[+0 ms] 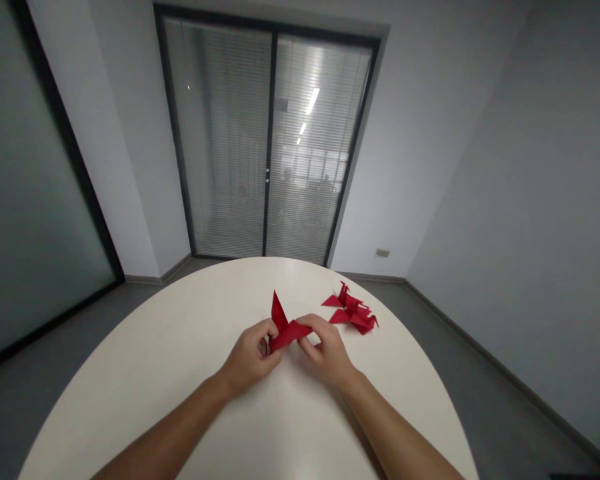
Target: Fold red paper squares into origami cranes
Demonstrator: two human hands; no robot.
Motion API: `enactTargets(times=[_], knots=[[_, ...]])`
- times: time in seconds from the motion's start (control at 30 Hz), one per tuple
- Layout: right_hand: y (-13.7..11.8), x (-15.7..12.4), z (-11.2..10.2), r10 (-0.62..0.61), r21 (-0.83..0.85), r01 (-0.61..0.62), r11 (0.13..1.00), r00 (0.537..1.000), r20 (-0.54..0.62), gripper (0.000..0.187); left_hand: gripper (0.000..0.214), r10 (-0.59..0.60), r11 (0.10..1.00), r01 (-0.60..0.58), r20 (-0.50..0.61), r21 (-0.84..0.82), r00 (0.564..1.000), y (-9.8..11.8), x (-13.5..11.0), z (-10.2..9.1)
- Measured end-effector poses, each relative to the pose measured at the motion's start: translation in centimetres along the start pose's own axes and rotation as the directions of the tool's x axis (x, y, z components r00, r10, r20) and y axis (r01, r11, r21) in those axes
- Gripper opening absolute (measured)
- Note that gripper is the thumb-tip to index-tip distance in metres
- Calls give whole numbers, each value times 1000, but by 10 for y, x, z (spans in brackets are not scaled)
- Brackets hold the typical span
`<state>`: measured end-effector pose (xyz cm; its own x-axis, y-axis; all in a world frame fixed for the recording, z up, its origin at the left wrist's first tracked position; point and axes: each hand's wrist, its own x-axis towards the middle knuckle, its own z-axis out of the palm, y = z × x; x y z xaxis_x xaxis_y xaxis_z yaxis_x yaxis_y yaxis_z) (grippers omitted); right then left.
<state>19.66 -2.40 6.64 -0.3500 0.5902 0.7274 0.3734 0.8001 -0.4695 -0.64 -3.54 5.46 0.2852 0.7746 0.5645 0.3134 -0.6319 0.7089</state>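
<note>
A piece of red folded paper (pixel 285 327) is held between both hands just above the round white table (pixel 170 360). My left hand (pixel 250 357) pinches its left end with closed fingers. My right hand (pixel 325 350) pinches its right end, thumb and fingers pressed on the fold. One pointed flap of the paper sticks upward. A small heap of finished red paper figures (pixel 353 310) lies on the table just beyond my right hand, not touched.
A dark-framed glass door with blinds (pixel 267 140) stands behind the table. Grey walls and grey floor surround it, with a glass partition (pixel 25 200) at the left. The table's far edge curves close behind the red figures.
</note>
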Motion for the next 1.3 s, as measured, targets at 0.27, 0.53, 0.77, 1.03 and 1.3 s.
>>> enactTargets(times=[0.27, 0.53, 0.77, 1.03, 1.3], knots=[[-4, 6, -4, 355, 275, -336, 901, 935, -23, 10, 25, -296, 862, 300, 75, -409, 952, 5, 7, 0], [-10, 8, -3, 370, 168, -361, 917, 928, -30, 21, 21, -257, 958, 208, -271, -196, 928, 1, 11, -4], [-7, 8, -2, 319, 136, -306, 942, 944, -84, 21, 22, -253, 954, 193, -271, -229, 929, 0, 11, -6], [-4, 11, -5, 438, 242, -405, 882, 894, -97, 27, 28, -335, 918, 238, -297, -318, 894, -2, 16, -7], [-5, 5, -3, 383, 675, -452, 583, 886, 262, 38, 36, -501, 673, 238, -195, -700, 843, -12, 14, 3]])
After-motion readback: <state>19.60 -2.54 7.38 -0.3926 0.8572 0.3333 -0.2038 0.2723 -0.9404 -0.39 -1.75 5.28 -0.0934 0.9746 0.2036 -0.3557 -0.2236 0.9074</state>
